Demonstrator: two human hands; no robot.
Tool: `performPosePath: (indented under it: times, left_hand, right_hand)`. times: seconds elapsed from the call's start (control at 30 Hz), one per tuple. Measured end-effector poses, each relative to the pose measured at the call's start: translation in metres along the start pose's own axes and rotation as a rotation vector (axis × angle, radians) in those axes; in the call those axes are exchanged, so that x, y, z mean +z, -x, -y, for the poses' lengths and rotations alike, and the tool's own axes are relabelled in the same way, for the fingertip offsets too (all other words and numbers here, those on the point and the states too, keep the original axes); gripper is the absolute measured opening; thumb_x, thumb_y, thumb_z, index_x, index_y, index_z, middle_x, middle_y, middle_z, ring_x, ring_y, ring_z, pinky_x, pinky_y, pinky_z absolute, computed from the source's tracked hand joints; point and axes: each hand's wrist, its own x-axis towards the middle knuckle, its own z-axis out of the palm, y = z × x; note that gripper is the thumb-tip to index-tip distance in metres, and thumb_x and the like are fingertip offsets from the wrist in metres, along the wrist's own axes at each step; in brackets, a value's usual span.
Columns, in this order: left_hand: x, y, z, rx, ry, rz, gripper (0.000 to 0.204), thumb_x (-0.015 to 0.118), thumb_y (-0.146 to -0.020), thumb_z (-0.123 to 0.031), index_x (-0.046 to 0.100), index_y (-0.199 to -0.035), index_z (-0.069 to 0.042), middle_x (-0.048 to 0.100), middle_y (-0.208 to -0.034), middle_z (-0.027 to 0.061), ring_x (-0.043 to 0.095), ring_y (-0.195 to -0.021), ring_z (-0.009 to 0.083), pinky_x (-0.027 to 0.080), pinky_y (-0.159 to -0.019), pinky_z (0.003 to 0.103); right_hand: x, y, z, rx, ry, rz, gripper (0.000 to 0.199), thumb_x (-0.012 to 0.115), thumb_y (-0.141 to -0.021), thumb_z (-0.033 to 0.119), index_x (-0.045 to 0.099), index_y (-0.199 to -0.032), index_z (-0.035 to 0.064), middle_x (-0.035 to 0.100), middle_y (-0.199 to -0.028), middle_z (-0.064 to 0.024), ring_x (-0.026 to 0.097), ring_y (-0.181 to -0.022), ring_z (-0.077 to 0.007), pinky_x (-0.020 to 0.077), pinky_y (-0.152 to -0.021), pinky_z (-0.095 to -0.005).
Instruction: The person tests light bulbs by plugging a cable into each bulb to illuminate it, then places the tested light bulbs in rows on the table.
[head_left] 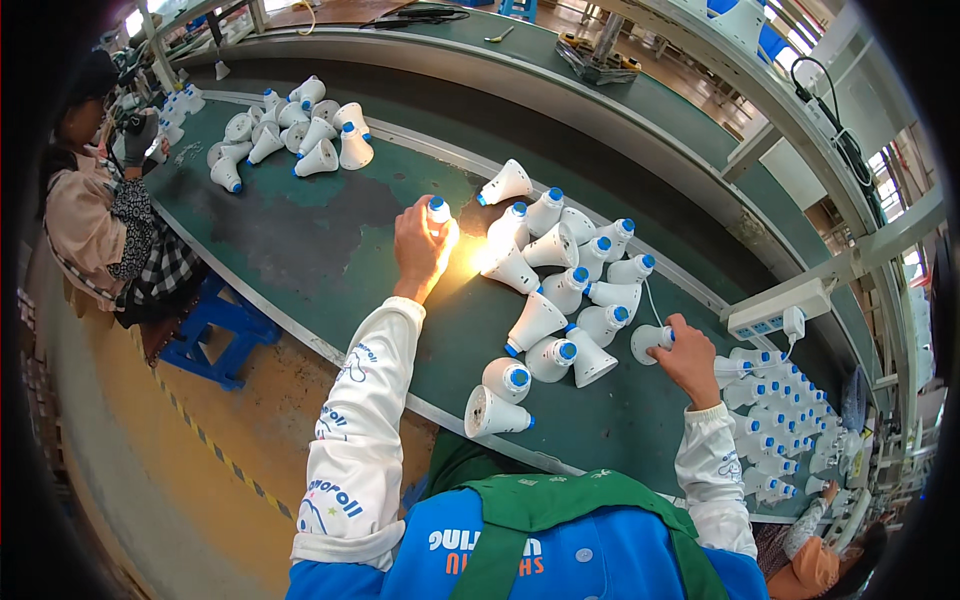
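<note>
My left hand point(424, 252) is closed round a white light bulb with a blue cap point(438, 208), held cap up over the green bench. Warm light shines out beside the fingers onto the bench; most of that bulb is hidden by the hand. At the right, my right hand point(690, 362) grips a white, round-faced lamp piece point(648, 344). A thin white cord point(654, 300) runs up beside it. Between my hands lies a loose group of white cone-shaped bulbs point(565, 290) with blue caps, some upright, some on their sides.
Another pile of bulbs point(300, 130) lies far left, near a co-worker point(95, 210). Rows of upright bulbs point(780, 420) stand at the right. A white power strip point(778, 310) with a plug point(794, 323) is fixed at the bench's back edge. A blue stool point(220, 335) stands left.
</note>
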Motion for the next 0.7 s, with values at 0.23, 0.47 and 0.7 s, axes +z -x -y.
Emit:
performPosePath:
  times: [0.23,0.47,0.7]
  left_hand:
    - [-0.01,0.004,-0.017,-0.071,0.08,-0.094,0.049,0.072,-0.074,-0.014,0.054,-0.119,-0.008,0.062,-0.099,0.0139,0.056,-0.097,0.0338,0.047,-0.085,0.043]
    - [-0.022,0.032,-0.054,0.311,0.253,0.161,0.045,0.069,-0.071,-0.006,0.059,-0.114,-0.01,0.053,-0.118,0.0123,0.049,-0.111,0.0356,0.04,-0.096,0.045]
    - [-0.019,0.024,-0.082,0.624,-0.385,0.693,0.052,0.072,-0.067,-0.008,0.058,-0.116,-0.014,0.046,-0.127,0.0085,0.039,-0.123,0.0335,0.029,-0.102,0.052]
  right_hand:
    - [-0.009,0.007,0.007,0.017,-0.039,-0.004,0.073,0.076,-0.068,0.039,0.049,-0.127,0.0071,0.065,-0.1,-0.0177,0.063,-0.091,-0.0375,0.05,-0.077,-0.0449]
    - [-0.019,0.026,0.015,-0.105,-0.113,-0.345,0.066,0.075,-0.076,0.028,0.047,-0.131,0.0049,0.053,-0.125,-0.0178,0.051,-0.113,-0.0356,0.0443,-0.092,-0.0415]
    - [-0.021,0.038,0.03,-0.153,-0.209,-0.368,0.06,0.076,-0.076,0.02,0.05,-0.128,0.0047,0.052,-0.126,-0.0181,0.051,-0.115,-0.0362,0.0442,-0.094,-0.0417]
